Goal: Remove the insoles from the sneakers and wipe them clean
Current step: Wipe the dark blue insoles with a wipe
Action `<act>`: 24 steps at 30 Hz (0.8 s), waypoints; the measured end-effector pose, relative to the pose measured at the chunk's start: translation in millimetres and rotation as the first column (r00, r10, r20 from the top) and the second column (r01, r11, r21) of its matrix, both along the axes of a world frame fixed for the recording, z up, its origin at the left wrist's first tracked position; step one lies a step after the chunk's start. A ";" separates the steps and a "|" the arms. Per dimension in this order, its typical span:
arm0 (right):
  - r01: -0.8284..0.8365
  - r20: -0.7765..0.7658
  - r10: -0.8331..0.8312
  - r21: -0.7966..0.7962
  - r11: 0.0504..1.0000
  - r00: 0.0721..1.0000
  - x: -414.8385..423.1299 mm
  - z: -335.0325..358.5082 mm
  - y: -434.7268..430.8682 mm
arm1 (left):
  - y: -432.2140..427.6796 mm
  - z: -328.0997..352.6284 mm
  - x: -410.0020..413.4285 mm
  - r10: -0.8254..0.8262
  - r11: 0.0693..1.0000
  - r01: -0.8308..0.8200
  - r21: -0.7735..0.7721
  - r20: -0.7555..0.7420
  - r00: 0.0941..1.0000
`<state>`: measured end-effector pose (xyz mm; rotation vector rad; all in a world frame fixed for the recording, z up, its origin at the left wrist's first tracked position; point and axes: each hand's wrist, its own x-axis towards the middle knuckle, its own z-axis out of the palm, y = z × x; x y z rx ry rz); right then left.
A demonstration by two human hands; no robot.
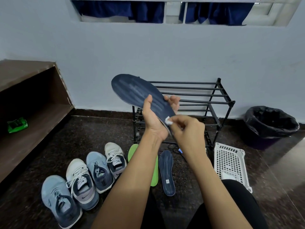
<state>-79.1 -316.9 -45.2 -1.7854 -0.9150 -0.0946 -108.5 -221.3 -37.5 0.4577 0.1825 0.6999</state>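
In the middle of the frame the left hand (pixel 152 119) holds up a dark navy foam insole (pixel 137 91), thumb on its upper face and fingers curled behind its far edge. The toe end slants toward the upper left. At the heel end the right hand (pixel 188 131) pinches a small white wad (pixel 168 121), probably a wipe or tissue, against the insole's surface.

Below the arms, on the dark speckled floor (pixel 189 187), a second navy insole (pixel 167 172) lies flat. Just left of it lies a bright green insole (pixel 154 176), partly hidden by the left forearm.

In the lower left four sneakers stand in a slanting row, alternating a light blue sneaker (pixel 59 200), a white sneaker (pixel 80 182), another blue sneaker (pixel 99 171) and another white sneaker (pixel 115 159).

A black metal shoe rack (pixel 198 96) stands against the pale wall behind the hands. A white perforated plastic basket (pixel 231 162) lies at lower right, and a black-lined bin (pixel 270 124) stands at the right. A green packet (pixel 17 125) rests in the brown wooden shelf (pixel 33 96) at left.
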 end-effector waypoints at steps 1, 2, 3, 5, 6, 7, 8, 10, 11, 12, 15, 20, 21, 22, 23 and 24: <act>-0.054 -0.038 0.053 -0.031 0.998 0.998 -1.4 -0.7 -3.5 | 4.4 -0.2 -0.7 0.015 1.000 -0.015 -0.005 0.013 1.000; -0.098 -0.072 0.094 -0.048 0.994 0.993 -2.1 -0.9 -6.5 | 7.2 -0.3 -0.9 0.017 1.000 -0.017 -0.004 0.023 1.000; -0.125 -0.100 0.119 -0.051 0.991 0.988 -2.2 -0.7 -8.6 | 8.6 -0.3 -1.3 0.015 1.000 -0.015 -0.003 0.029 0.999; -0.122 -0.121 0.118 -0.019 0.992 0.986 -2.5 -1.3 -8.7 | 8.1 -0.1 -1.3 0.015 1.000 -0.015 -0.002 0.037 0.999; -0.098 -0.112 0.098 0.007 0.995 0.989 -3.1 -2.1 -6.8 | 6.9 0.4 -0.7 0.015 1.000 -0.015 -0.002 0.037 0.999; -0.066 -0.096 0.068 0.032 0.997 0.993 -4.2 -3.2 -3.9 | 5.1 0.6 -0.8 0.013 1.000 -0.013 -0.003 0.034 0.999; -0.029 -0.078 0.034 0.058 0.998 0.996 -5.0 -4.5 -0.3 | 2.8 0.4 -0.9 0.005 1.000 -0.005 -0.002 0.025 1.000; 0.054 -0.034 -0.051 0.118 0.992 0.998 -3.8 -6.5 6.9 | -3.9 -1.3 0.0 -0.035 0.999 0.035 0.005 -0.011 0.999; 0.103 0.003 -0.105 0.146 0.984 0.994 -2.0 -6.6 10.4 | -7.5 -2.7 0.7 -0.052 0.998 0.052 0.018 -0.037 0.998; 0.149 0.044 -0.159 0.171 0.974 0.986 0.1 -6.3 12.9 | -10.4 -4.4 1.4 -0.061 0.997 0.064 0.034 -0.063 0.996; 0.170 0.093 -0.190 0.188 0.967 0.977 1.8 -5.2 13.8 | -11.1 -5.4 0.8 -0.076 0.996 0.080 0.044 -0.086 0.993; -0.088 0.003 0.088 0.004 0.996 0.996 -6.7 0.1 0.7 | 4.2 -3.5 -8.5 -0.054 0.999 0.054 -0.008 -0.034 0.998; -0.118 -0.011 0.118 -0.011 0.993 0.993 -8.9 1.0 -2.2 | 5.9 -2.8 -9.8 -0.050 0.999 0.050 -0.009 -0.027 0.998; -0.135 -0.022 0.135 -0.015 0.991 0.991 -10.9 1.3 -4.4 | 7.7 -2.4 -10.1 -0.049 0.999 0.049 -0.010 -0.023 0.999; -0.139 -0.027 0.139 -0.010 0.990 0.990 -13.2 1.3 -5.5 | 9.1 -1.3 -10.1 -0.049 0.999 0.048 -0.012 -0.016 0.999; -0.132 -0.029 0.132 0.003 0.991 0.991 -15.3 1.0 -5.3 | 10.0 -0.1 -9.9 -0.041 0.999 0.040 -0.013 -0.012 0.999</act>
